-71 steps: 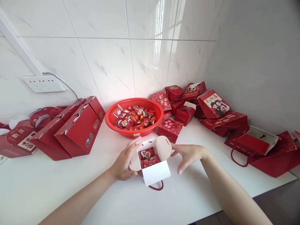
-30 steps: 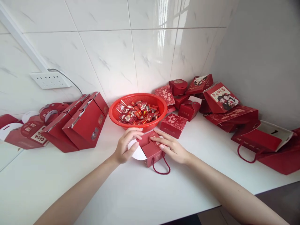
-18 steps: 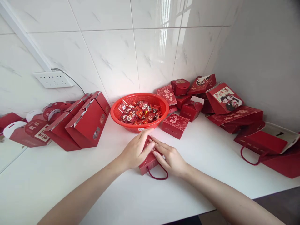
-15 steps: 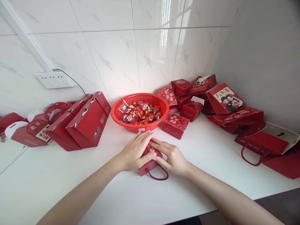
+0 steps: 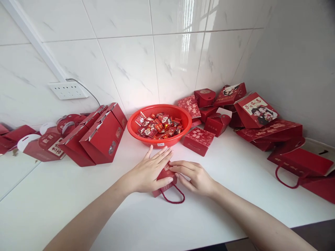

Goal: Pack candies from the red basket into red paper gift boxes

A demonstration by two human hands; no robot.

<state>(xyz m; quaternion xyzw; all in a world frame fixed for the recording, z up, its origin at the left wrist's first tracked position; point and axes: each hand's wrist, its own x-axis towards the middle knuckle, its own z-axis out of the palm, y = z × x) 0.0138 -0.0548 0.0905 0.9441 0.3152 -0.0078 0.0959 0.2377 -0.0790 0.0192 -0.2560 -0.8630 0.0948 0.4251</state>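
A small red box (image 5: 167,170) with a dark red rope handle lies on the white table in front of the candy basket. My left hand (image 5: 148,172) rests flat over its left side, fingers stretched and spread. At its right side, my right hand (image 5: 195,176) touches the box with bent fingertips, its fingers slightly apart and nothing gripped between them. The rope handle (image 5: 176,201) loops out from the near end. Part of the box is hidden under my left hand.
Just behind the hands, a red basket (image 5: 159,143) holds wrapped candies. Red boxes (image 5: 101,139) stand at the left. A flat red box (image 5: 199,139) lies right of the basket, before a pile of red boxes (image 5: 256,111). The table's front edge (image 5: 235,240) shows at the lower right.
My left hand's fingers have spread wider over the box. The fingers of my right hand have bent and drawn slightly away from my left hand. The view has shifted slightly.
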